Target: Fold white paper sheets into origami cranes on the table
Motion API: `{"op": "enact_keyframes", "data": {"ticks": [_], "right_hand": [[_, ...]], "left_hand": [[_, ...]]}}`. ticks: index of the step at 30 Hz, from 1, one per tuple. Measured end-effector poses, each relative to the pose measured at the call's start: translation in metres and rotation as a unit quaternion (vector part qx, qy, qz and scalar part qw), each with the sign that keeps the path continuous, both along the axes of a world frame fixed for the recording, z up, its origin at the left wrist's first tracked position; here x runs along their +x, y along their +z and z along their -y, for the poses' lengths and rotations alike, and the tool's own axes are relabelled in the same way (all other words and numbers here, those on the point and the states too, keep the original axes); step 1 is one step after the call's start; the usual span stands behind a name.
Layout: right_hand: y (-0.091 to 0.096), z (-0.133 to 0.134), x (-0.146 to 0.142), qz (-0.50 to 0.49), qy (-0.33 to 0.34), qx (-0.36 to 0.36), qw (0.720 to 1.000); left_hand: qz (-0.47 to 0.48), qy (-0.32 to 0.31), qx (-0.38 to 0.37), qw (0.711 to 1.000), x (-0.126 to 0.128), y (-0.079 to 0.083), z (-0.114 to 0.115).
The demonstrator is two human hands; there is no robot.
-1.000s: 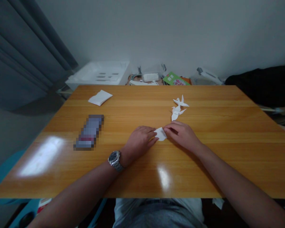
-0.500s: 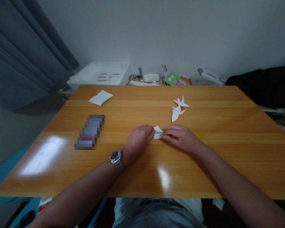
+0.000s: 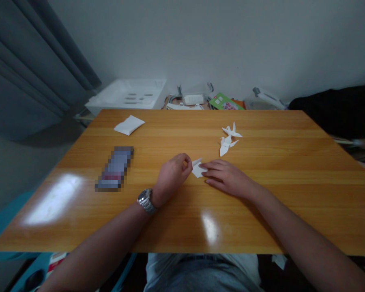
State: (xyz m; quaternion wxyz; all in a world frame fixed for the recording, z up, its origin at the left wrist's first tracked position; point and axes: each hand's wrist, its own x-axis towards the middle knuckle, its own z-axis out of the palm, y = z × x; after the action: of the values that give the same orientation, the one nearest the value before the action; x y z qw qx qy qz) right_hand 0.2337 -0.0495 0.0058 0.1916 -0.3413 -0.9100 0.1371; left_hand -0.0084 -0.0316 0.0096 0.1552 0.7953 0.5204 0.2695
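Note:
A small folded piece of white paper (image 3: 197,169) lies on the table in front of me, with a narrow flap standing up along its far edge. My left hand (image 3: 174,175), a metal watch on its wrist, is closed, thumb and forefinger curled together at the paper's left corner. The exact pinch point is hard to see. From the right, my right hand (image 3: 226,176) rests with its fingers stretched and slightly apart, the fingertips on the paper's right part. Just beyond it sit two folded white paper cranes, a nearer one (image 3: 225,146) and a farther one (image 3: 232,130).
On the left of the wooden table (image 3: 170,134) are a flat white paper stack (image 3: 129,125) and a blurred-out phone (image 3: 115,168). Behind the table stand a white plastic tray (image 3: 130,91) and a green booklet (image 3: 225,101). Black cloth (image 3: 334,109) hangs at the right.
The paper has shifted slightly left and turned, and its flap now stands up. My left hand has drawn back a little left; my right hand's fingers have spread onto the paper.

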Motion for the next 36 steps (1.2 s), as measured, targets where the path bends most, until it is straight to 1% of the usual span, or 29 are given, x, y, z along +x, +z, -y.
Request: {"op": "enact_keyframes", "data": {"ticks": [4, 8, 10, 15, 18, 23, 28, 33, 36], "right_hand": [[-0.004, 0.000, -0.001, -0.006, -0.002, -0.021, 1.000], [-0.007, 0.001, -0.001, -0.019, -0.011, -0.038, 0.999], [-0.007, 0.001, -0.001, -0.025, -0.008, -0.038, 0.999], [-0.010, 0.000, -0.004, -0.010, -0.002, -0.010, 1.000], [-0.012, -0.001, -0.005, -0.002, -0.001, -0.006, 1.000], [-0.012, -0.002, -0.004, -0.020, -0.002, -0.014, 1.000], [-0.012, -0.006, 0.000, -0.037, -0.002, -0.016, 0.999], [-0.012, -0.007, 0.002, -0.032, -0.009, -0.014, 0.999], [-0.013, -0.008, 0.003, -0.036, -0.009, -0.016, 0.999]], "left_hand": [[0.031, 0.026, -0.017, 0.999, -0.006, -0.003, -0.009], [0.031, 0.038, -0.003, 0.999, -0.014, -0.008, -0.020], [0.018, 0.032, 0.017, 0.999, -0.018, -0.010, -0.024], [-0.056, 0.011, 0.061, 0.996, -0.023, -0.010, -0.027], [-0.074, -0.019, 0.074, 0.994, -0.020, -0.009, -0.024], [-0.109, -0.114, 0.101, 0.982, -0.016, -0.007, -0.017], [-0.133, -0.186, 0.088, 0.970, -0.016, -0.008, -0.013], [-0.125, -0.208, 0.045, 0.969, -0.014, -0.010, -0.007], [-0.121, -0.212, 0.046, 0.969, -0.012, -0.010, -0.004]]}}
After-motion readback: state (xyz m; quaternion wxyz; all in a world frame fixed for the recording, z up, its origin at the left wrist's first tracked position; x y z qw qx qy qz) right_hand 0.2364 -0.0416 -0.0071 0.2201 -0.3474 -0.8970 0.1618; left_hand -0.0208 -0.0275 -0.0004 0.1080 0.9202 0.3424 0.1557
